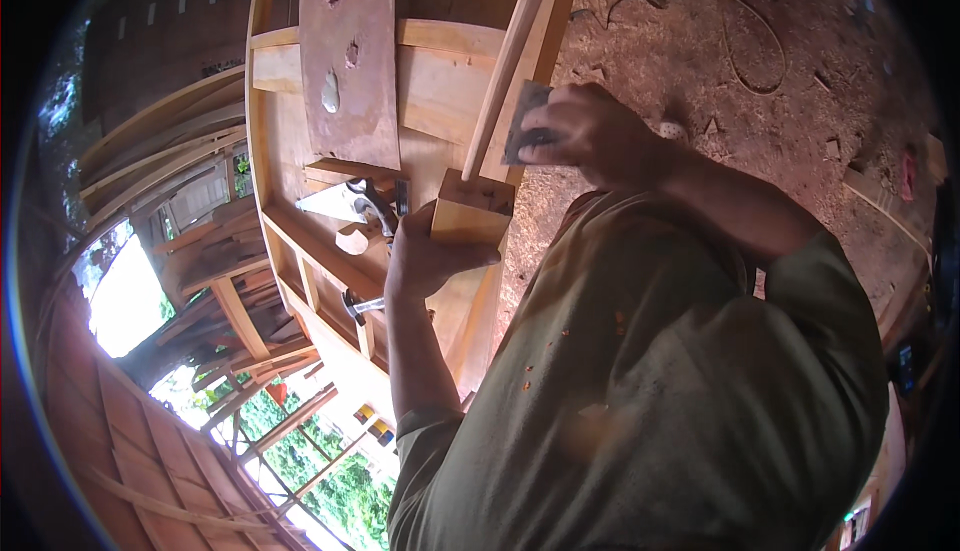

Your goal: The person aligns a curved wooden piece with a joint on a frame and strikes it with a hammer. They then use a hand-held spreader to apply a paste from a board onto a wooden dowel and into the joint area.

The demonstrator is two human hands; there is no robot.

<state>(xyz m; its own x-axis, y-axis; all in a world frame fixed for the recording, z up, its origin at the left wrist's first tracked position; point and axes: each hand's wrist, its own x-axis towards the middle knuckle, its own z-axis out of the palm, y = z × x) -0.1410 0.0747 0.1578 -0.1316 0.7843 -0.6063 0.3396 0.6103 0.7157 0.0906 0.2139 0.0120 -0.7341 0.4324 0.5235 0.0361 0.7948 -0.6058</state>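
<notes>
My left hand (pixel 428 256) grips the square, block-like end of a wooden piece (pixel 473 213), its thumb along the near side. From this block a long narrow wooden strip (pixel 512 61) runs away from me; I cannot tell whether the two are one piece. My right hand (pixel 590 136) is closed on a dark grey flat sheet (pixel 524 116), its kind unclear, held at the right of the strip. Close to my left hand lie a handsaw (pixel 338 201) with a dark handle and a hammer (pixel 362 305).
A thin brown board (pixel 350 71) bearing several paste-like blobs lies across the wooden frame (pixel 262 141). Stacked lumber (pixel 235 316) stands at the left. On the brown, debris-strewn ground (pixel 690 41) at the right, a cord (pixel 775 76) lies in a loop.
</notes>
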